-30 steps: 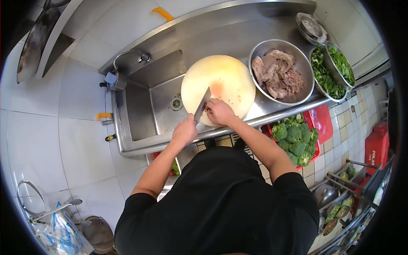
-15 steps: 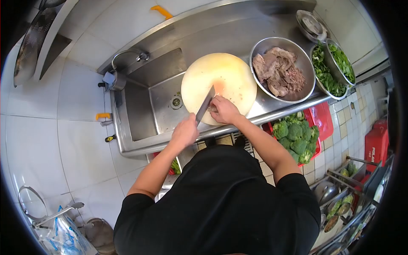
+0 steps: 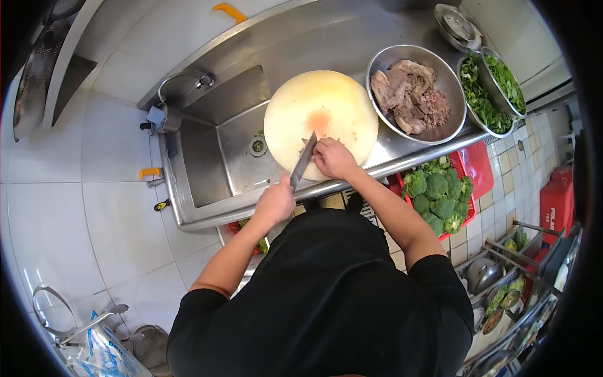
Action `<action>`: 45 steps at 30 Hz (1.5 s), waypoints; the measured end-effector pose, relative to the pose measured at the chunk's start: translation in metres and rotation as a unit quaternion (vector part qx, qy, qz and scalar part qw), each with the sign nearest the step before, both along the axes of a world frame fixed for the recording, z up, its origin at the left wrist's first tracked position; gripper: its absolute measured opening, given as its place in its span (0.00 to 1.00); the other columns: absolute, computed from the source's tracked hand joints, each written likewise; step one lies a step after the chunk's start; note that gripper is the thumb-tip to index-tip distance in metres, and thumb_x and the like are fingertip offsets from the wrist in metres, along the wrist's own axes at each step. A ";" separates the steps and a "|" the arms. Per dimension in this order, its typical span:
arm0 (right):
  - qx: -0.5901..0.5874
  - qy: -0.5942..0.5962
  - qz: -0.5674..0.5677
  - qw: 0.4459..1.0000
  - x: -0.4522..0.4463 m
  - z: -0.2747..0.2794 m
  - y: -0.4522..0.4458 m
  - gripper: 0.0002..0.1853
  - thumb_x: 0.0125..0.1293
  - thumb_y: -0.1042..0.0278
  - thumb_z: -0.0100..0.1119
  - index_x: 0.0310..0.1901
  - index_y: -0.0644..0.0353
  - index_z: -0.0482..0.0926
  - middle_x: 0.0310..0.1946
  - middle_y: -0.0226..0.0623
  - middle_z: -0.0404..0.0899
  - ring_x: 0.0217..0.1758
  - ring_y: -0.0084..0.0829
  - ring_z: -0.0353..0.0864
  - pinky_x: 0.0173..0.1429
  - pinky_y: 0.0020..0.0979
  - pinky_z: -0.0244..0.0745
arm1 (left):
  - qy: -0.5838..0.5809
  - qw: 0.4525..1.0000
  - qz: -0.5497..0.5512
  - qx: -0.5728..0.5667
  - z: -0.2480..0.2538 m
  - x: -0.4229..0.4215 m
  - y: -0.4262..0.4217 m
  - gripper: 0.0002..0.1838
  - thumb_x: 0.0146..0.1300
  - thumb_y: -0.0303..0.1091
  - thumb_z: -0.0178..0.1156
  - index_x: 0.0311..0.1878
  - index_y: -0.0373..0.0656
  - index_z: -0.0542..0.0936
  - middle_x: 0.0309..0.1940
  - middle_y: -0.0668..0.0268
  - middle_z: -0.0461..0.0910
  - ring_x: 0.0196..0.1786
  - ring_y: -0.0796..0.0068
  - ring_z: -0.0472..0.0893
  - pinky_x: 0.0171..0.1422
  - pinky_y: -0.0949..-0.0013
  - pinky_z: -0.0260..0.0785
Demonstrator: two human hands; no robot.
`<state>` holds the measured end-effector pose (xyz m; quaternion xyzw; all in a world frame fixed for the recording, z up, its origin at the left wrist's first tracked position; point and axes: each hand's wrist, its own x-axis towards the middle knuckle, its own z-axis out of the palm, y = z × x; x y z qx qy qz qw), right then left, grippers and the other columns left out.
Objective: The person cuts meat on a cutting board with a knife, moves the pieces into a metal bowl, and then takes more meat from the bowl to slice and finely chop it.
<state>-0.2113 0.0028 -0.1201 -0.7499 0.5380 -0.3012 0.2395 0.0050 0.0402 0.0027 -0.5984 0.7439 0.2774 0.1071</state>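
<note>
My left hand [image 3: 275, 202] is closed round the handle of a knife [image 3: 304, 161], its blade slanting up and right over a round, pale chopping board [image 3: 298, 103]. My right hand [image 3: 335, 159] rests on the board just right of the blade, fingers curled down over a small piece of meat that they mostly hide. A few small scraps lie close to the blade, and a pinkish wet stain marks the board above it. To the right, a large steel bowl [image 3: 462, 110] holds cooked-looking meat [image 3: 405, 94], in big pieces and a chopped heap.
A steel sink [image 3: 242, 163] lies left of the board, with a tap [image 3: 202, 80] behind. Bowls of leafy greens [image 3: 480, 100] stand at the far right. Below the counter's front edge sits a red basket [image 3: 468, 215] of broccoli [image 3: 440, 188]. A rack of containers [image 3: 502, 276] is lower right.
The knife blade has come slightly more upright beside my right fingers. My right hand stays curled on the board. The whole view has shifted slightly.
</note>
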 end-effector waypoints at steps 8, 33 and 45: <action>-0.002 -0.022 -0.033 0.999 0.003 0.016 0.009 0.07 0.63 0.65 0.67 0.37 0.58 0.83 0.41 0.40 0.84 0.51 0.45 0.83 0.57 0.45 0.79 | 0.001 1.000 -0.011 -0.007 -0.006 -0.026 -0.029 0.13 0.76 0.32 0.53 0.56 0.35 0.69 0.39 0.35 0.85 0.47 0.31 0.86 0.55 0.34 0.75; -0.034 0.051 -0.009 0.998 -0.006 -0.008 0.018 0.09 0.62 0.63 0.66 0.40 0.57 0.81 0.43 0.40 0.82 0.53 0.44 0.81 0.59 0.46 0.77 | 0.018 1.000 0.021 0.009 -0.035 -0.035 0.004 0.13 0.77 0.32 0.52 0.56 0.33 0.67 0.38 0.32 0.85 0.45 0.28 0.85 0.55 0.32 0.74; -0.015 -0.083 -0.030 0.996 -0.015 0.003 0.019 0.10 0.57 0.67 0.69 0.38 0.58 0.81 0.40 0.41 0.81 0.49 0.45 0.82 0.57 0.44 0.79 | 0.000 1.000 -0.002 0.014 -0.008 -0.024 -0.016 0.13 0.78 0.34 0.52 0.54 0.33 0.69 0.37 0.34 0.85 0.46 0.30 0.85 0.56 0.34 0.74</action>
